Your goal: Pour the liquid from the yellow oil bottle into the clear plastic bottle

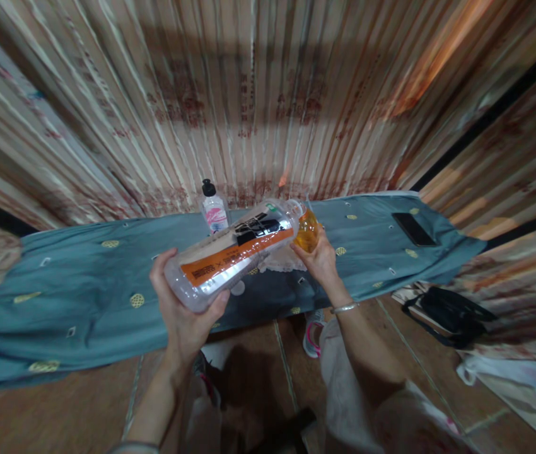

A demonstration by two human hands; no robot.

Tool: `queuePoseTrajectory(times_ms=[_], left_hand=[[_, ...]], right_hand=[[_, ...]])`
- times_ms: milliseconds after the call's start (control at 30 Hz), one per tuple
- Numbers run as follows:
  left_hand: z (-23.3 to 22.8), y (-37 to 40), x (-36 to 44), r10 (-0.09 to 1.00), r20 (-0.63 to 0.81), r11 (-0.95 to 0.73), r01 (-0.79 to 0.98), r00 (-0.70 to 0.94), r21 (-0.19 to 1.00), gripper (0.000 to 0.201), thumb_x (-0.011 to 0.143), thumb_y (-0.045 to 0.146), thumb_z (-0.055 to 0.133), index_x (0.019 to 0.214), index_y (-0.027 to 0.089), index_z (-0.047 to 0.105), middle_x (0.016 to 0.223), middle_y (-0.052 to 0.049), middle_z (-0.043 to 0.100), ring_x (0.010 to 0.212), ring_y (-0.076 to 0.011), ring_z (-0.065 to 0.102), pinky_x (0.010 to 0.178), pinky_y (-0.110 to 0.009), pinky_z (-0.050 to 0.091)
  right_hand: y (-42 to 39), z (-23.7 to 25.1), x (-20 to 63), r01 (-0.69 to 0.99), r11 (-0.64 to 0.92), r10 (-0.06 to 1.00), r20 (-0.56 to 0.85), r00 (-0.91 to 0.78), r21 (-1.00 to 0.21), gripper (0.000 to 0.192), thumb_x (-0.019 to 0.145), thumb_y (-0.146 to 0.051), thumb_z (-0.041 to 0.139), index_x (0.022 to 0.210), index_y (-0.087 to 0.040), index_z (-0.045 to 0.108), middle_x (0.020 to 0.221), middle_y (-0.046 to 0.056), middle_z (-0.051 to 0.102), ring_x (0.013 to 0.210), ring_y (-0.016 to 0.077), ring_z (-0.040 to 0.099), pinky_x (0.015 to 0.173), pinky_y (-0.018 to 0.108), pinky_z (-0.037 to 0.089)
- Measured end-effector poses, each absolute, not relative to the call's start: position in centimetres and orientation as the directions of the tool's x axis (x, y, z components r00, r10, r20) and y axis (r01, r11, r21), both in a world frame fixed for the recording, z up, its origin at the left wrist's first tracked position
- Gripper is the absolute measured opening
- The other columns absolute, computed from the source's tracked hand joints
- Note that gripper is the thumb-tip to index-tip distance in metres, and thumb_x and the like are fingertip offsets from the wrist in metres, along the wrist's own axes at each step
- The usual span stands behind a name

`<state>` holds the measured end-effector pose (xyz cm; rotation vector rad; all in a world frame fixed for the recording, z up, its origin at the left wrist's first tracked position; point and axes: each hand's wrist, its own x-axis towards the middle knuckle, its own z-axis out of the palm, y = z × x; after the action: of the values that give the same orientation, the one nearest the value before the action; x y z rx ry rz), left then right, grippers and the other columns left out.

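Observation:
My left hand is wrapped round the base of a large clear plastic bottle with an orange and silver label. The bottle is tilted, its mouth pointing right and meeting a small clear vessel of amber liquid. Fingers of my right hand are closed round that vessel; its exact shape is partly hidden. Behind the large bottle stands a clear bottle with a black cap and pink label. A whitish lacy cloth lies under the hands, and a small white disc rests nearby on the tablecloth.
A teal patterned cloth covers the long narrow table. At its right end lies a dark phone. Striped curtains hang close behind. On the tiled floor to the right are a black bag and a whitish bag.

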<state>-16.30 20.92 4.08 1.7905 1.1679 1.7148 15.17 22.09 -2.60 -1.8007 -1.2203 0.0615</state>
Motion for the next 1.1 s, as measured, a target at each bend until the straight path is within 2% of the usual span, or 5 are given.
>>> queuePoseTrajectory(times_ms=[233,400,567,767,1100], left_hand=[[3.91,21.01,-16.30,0.777,0.621,-0.578,0.275,-0.105,0.769,0.095,0.066,0.064,0.092,0.145,0.028,0.053,0.133,-0.013,0.060,0.121,-0.0398,0.064,0.109,-0.065,0.052],[3.95,20.94,-16.24,0.776,0.623,-0.578,0.281,-0.101,0.766,0.090,0.070,0.063,0.090,0.146,0.030,0.053,0.135,-0.013,0.059,0.123,-0.0393,0.063,0.111,-0.064,0.052],[4.06,20.88,-16.22,0.775,0.624,-0.575,0.298,-0.100,0.762,0.093,0.068,0.065,0.091,0.145,0.028,0.053,0.135,-0.013,0.058,0.124,-0.0387,0.062,0.111,-0.063,0.053],[3.95,20.93,-16.20,0.770,0.629,-0.583,0.285,-0.104,0.761,0.089,0.070,0.063,0.090,0.145,0.031,0.054,0.132,-0.012,0.060,0.121,-0.0370,0.064,0.110,-0.062,0.055],[3.91,20.84,-16.12,0.777,0.622,-0.577,0.281,-0.100,0.767,0.089,0.070,0.060,0.090,0.146,0.031,0.054,0.133,-0.012,0.061,0.121,-0.0365,0.065,0.110,-0.060,0.057]], right_hand=[[22.03,-2.42,15.15,0.715,-0.056,0.755,0.440,0.487,-0.697,0.076,0.083,-0.058,0.080,0.144,-0.018,0.058,0.136,0.019,0.075,0.118,0.0374,0.075,0.101,0.051,0.062],[22.01,-2.28,15.08,0.714,-0.070,0.755,0.431,0.495,-0.697,0.078,0.083,-0.058,0.081,0.144,-0.016,0.057,0.138,0.022,0.073,0.120,0.0388,0.075,0.102,0.053,0.062],[22.06,-2.53,15.14,0.707,-0.070,0.753,0.428,0.501,-0.704,0.080,0.083,-0.061,0.080,0.145,-0.016,0.057,0.136,0.021,0.075,0.119,0.0387,0.075,0.101,0.052,0.062],[22.09,-2.59,15.06,0.704,-0.064,0.742,0.439,0.507,-0.707,0.079,0.083,-0.062,0.080,0.144,-0.016,0.058,0.135,0.021,0.076,0.119,0.0382,0.076,0.100,0.051,0.062],[21.99,-2.23,14.90,0.687,-0.083,0.749,0.409,0.520,-0.722,0.080,0.080,-0.054,0.082,0.145,-0.014,0.057,0.137,0.022,0.075,0.120,0.0397,0.075,0.103,0.054,0.062]])
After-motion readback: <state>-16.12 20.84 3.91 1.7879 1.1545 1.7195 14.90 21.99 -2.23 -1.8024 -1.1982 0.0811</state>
